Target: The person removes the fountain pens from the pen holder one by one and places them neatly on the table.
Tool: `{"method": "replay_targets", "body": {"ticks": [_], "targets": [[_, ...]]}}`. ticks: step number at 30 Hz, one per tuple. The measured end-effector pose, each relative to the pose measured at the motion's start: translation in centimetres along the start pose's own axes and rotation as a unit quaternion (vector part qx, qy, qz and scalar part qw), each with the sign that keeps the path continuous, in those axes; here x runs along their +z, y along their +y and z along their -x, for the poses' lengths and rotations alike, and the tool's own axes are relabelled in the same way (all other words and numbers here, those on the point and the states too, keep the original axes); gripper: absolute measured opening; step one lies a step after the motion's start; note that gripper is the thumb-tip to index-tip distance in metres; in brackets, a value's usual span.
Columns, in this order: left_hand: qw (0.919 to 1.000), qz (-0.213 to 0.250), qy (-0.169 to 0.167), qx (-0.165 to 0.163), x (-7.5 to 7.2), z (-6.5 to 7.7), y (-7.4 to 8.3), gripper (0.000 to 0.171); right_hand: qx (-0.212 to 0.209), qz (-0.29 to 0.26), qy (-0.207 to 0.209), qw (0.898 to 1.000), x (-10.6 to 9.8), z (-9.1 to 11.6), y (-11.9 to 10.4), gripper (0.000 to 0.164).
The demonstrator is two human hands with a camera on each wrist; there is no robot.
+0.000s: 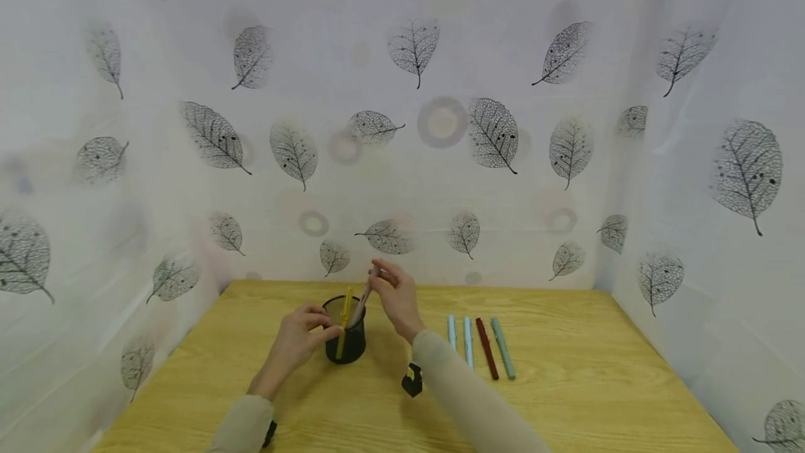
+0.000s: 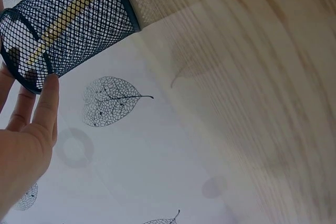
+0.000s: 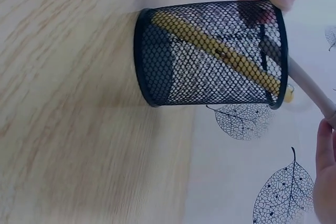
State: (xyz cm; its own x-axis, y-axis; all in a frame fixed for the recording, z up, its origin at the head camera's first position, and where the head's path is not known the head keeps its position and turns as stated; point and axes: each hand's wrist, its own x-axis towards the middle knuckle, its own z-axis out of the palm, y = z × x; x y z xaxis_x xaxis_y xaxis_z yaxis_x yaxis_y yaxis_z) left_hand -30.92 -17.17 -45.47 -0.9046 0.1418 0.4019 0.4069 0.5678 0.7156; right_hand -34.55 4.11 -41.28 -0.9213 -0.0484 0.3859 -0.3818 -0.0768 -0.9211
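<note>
A black mesh pen holder (image 1: 353,349) stands upright on the wooden table, a yellow pen (image 1: 346,307) leaning inside it. My left hand (image 1: 297,338) holds the holder at its rim, thumb on the near side; in the left wrist view its fingers (image 2: 46,103) touch the mesh by the rim. Above the opening, my right hand (image 1: 396,298) pinches a pale greyish pen (image 1: 362,303) near its upper end. The right wrist view has this pen (image 3: 310,85) slanting in past the rim, its lower end behind the mesh.
To the right of the holder, two light blue pens (image 1: 468,341), a dark red pen (image 1: 487,348) and a green pen (image 1: 503,348) lie side by side on the table (image 1: 585,362). Leaf-patterned curtains (image 1: 411,180) enclose the table at the back and sides.
</note>
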Motion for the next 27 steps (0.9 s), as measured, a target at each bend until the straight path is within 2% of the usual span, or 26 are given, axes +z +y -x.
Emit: {"method": "replay_targets", "body": {"ticks": [4, 14, 27], "targets": [[1.0, 0.003, 0.001, -0.001, 0.1, 0.0, -0.1, 0.016, 0.006, -0.029, 0.021, 0.999, -0.3, -0.9, 1.4, 0.04], [1.0, 0.007, -0.004, -0.002, 0.0, 0.1, 0.0, 0.015, 0.009, -0.106, 0.048, 0.993, -1.7, -1.6, 0.9, 0.041], [1.0, -0.004, -0.006, -0.003, -0.1, 0.1, 0.2, 0.016, 0.036, -0.107, 0.031, 0.993, -3.2, -1.0, 1.4, 0.042]]}}
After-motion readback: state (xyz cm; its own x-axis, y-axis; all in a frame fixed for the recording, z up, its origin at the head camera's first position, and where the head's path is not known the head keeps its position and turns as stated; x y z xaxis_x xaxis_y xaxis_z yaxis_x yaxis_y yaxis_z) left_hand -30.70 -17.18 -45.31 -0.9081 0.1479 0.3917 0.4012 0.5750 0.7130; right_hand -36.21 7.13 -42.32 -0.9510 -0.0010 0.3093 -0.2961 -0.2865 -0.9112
